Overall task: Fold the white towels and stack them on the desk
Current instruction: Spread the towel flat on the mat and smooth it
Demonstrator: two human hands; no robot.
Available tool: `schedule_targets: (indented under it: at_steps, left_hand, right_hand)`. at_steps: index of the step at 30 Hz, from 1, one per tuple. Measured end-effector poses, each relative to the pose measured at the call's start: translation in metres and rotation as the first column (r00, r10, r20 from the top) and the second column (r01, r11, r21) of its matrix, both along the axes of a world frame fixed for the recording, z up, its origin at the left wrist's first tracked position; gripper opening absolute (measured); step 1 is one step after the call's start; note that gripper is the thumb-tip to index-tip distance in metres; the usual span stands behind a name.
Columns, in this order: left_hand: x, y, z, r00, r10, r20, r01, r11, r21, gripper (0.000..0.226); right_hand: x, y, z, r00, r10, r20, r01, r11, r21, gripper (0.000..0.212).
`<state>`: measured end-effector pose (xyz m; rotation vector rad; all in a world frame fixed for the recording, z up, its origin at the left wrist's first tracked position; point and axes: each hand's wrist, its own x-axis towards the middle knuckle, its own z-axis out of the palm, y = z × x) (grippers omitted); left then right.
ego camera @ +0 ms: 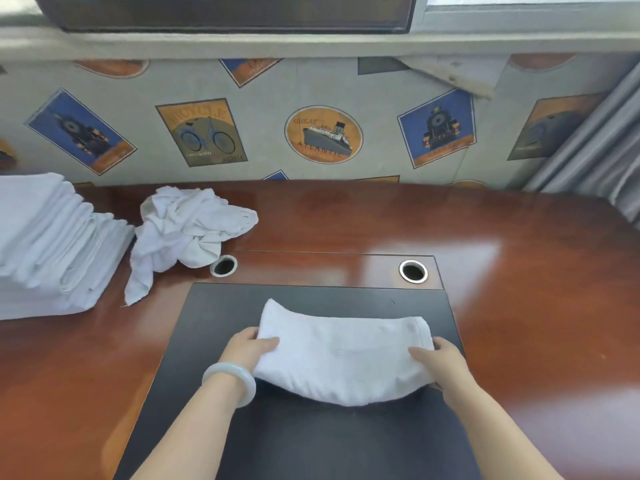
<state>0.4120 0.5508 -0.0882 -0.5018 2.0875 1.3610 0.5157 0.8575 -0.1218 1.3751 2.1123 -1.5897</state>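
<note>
So the folded towel (343, 358) sits right between both hands, on the black inlay panel (311, 445) of the table (519, 271). It's a thick white bundle, several layers deep, and its near edge bulges out in a curve toward the person.

The left hand (251, 344) grips the towel's left end, thumb lying on top and the fingers curled round the edge. The right hand (438, 362) does the same on the right end: thumb on top of the cloth, the rest of the fingers wrapped round the side. Can't tell how far the fingers reach underneath, the towel hides that. There's a pale jade-looking bangle (230, 382) on the left wrist.

Beyond the left hand and off to its outer side there's a crumpled heap of white towels (187, 230), not folded, with one corner trailing toward the panel. Further out left of that is the stack of folded towels (45, 247), pretty tall, with the top ones slid a bit to the side.

Straight ahead of the hands, just past the panel, are two metal-ringed cable holes, one (224, 265) on the left-hand side and one (413, 270) on the right. Behind the table the wall has wallpaper (323, 135) with vintage ship, bicycle and train labels, and a grey curtain (606, 140) hangs far out past the right hand.
</note>
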Motion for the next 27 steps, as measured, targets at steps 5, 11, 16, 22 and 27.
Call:
schedule_targets:
  at_steps: [5, 11, 16, 22, 27]
  left_hand:
    - [0.021, -0.037, 0.045, 0.961, 0.27, -0.065, -0.245, 0.934, 0.259, 0.007]
    - [0.044, -0.12, 0.098, 0.835, 0.55, -0.012, -0.459, 0.709, 0.535, 0.012]
    - [0.053, -0.23, 0.125, 0.764, 0.643, -0.06, -0.473, 0.62, 0.626, 0.022]
    - [0.052, -0.376, 0.144, 0.726, 0.664, -0.178, -0.432, 0.643, 0.633, 0.022]
    - [0.027, -0.464, 0.159, 0.73, 0.64, -0.239, -0.408, 0.689, 0.599, 0.024]
  right_hand:
    - [-0.024, -0.053, 0.06, 0.968, 0.128, -0.214, -0.141, 0.989, -0.048, 0.01]
    - [-0.05, -0.156, 0.113, 0.905, 0.105, -0.411, -0.22, 0.945, -0.242, 0.01]
    - [-0.068, -0.269, 0.147, 0.842, 0.101, -0.531, -0.319, 0.886, -0.337, 0.012]
    - [-0.089, -0.399, 0.16, 0.785, 0.106, -0.611, -0.392, 0.848, -0.356, 0.018]
    - [-0.101, -0.442, 0.156, 0.767, 0.219, -0.603, -0.397, 0.901, -0.178, 0.012]
